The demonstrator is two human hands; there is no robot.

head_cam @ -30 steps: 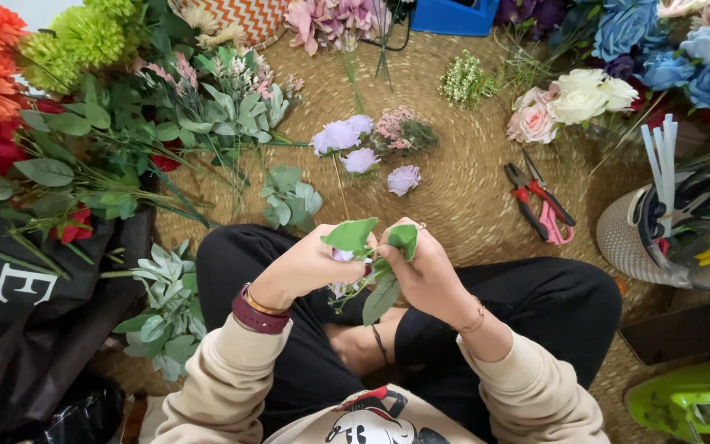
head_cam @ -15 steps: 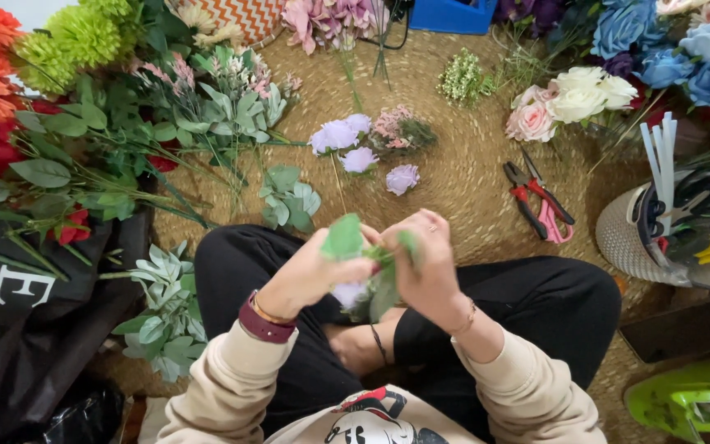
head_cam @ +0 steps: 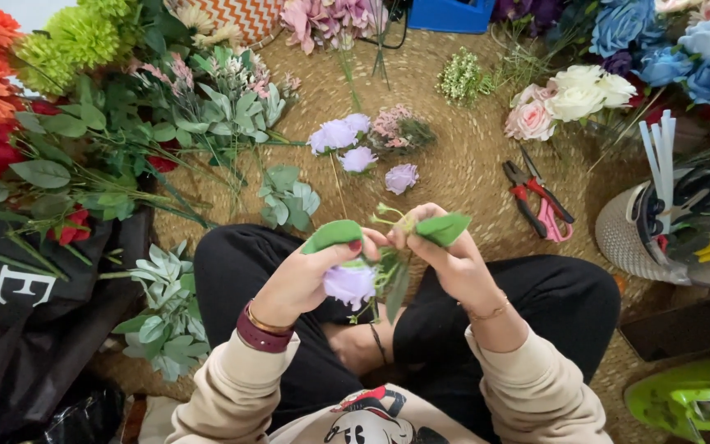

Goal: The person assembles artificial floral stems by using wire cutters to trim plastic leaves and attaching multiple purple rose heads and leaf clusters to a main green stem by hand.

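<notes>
Left hand [head_cam: 310,275] fingers pinching lilac artificial flower stem [head_cam: 350,284], right hand [head_cam: 445,263] fingers gripping its green leaf [head_cam: 443,228], red pliers [head_cam: 526,197] near on woven mat [head_cam: 454,164]

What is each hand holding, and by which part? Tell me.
Both hands grip one flower sprig: the left hand pinches its left leaf, the right hand pinches its right leaf.

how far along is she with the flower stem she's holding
Done: nothing finished shows; no tied bunch is in view. In hand: the left hand and right hand hold one lilac flower stem by its green leaves. Left: loose lilac blooms lie on the woven mat, and the red cutters sit unused.
</notes>
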